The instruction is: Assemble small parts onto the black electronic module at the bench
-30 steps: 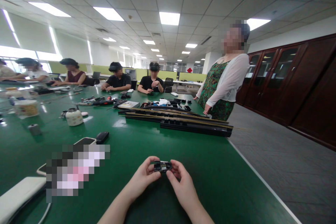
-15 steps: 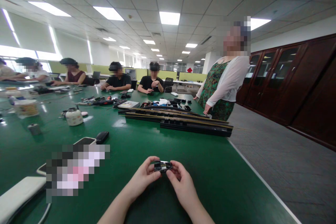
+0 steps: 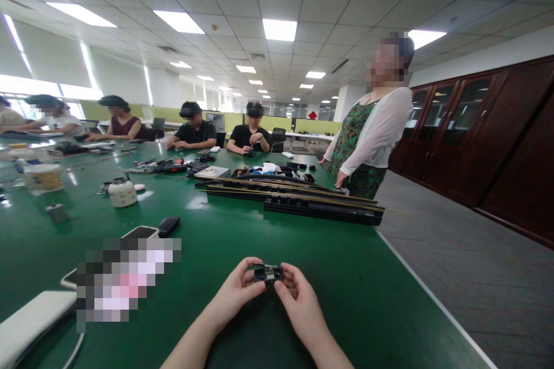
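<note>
From my end, through the head view, I have both hands forward over the green worktop [image 3: 346,265], closed on one small black device [image 3: 269,274]. The left grip [image 3: 239,288] pinches its left end, thumb on the near side and fingers on the far side; the right grip [image 3: 298,294] does the same at the right end, so both are narrow, with the device spanning the gap between them. Its upper side shows pale and metallic parts inside a dark shell, too small for me to make out. I cannot tell whether its underside touches the worktop.

Left of the grip, well apart, I see a pale-framed phone [image 3: 142,233] partly hidden by a blurred-out patch, with a black fob-like object [image 3: 168,226] at its far end. Nearer me on that side lies a white slab [image 3: 37,323], a pale cable [image 3: 75,350] beside it. Farther out to the left stand a white jar [image 3: 122,194] and a metal cylinder [image 3: 57,213].

Straight beyond the grip, long black rails [image 3: 326,214] lie crosswise with thin yellowish rods [image 3: 298,197] along them. Past their right end stands a person [image 3: 361,138] in white sleeves.
</note>
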Available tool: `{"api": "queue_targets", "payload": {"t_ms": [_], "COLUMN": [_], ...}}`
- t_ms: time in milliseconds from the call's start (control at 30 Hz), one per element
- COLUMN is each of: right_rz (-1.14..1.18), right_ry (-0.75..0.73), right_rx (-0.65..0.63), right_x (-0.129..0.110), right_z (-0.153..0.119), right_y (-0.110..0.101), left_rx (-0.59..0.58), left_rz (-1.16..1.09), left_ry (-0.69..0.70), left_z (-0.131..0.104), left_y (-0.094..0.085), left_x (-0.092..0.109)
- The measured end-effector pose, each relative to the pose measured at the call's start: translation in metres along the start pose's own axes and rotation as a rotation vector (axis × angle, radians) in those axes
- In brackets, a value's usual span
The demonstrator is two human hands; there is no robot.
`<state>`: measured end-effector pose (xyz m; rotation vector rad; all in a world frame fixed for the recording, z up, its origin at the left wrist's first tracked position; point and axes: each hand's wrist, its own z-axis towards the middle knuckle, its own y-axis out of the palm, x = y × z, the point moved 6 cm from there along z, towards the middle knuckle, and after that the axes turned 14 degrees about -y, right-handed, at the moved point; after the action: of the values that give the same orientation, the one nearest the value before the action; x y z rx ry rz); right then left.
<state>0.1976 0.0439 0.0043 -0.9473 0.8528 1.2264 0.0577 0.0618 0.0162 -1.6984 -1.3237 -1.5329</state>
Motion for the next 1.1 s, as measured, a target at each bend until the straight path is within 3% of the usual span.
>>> {"api": "queue_targets", "payload": {"t_ms": [667, 900, 1100], "right_rz": [0.062, 0.009, -0.267], "right_ry": [-0.04, -0.02, -0.009], "right_rx": [0.018, -0.006, -0.034], "right_x": [-0.0027, 0.0007, 0.0017], "right_z": [-0.0014, -0.0007, -0.0041], "right_y": [0.0011, 0.0011, -0.0048], "left_rx": [-0.118, -0.071, 0.032], "left_rz": [-0.013, 0.044, 0.284], "left_ry": [0.03, 0.008, 0.022], "left_z": [0.0045, 0.0027, 0.0028], "left_y": [0.0004, 0.0002, -0.0046], "left_x": [-0.0057, -0.0039, -0.0059]}}
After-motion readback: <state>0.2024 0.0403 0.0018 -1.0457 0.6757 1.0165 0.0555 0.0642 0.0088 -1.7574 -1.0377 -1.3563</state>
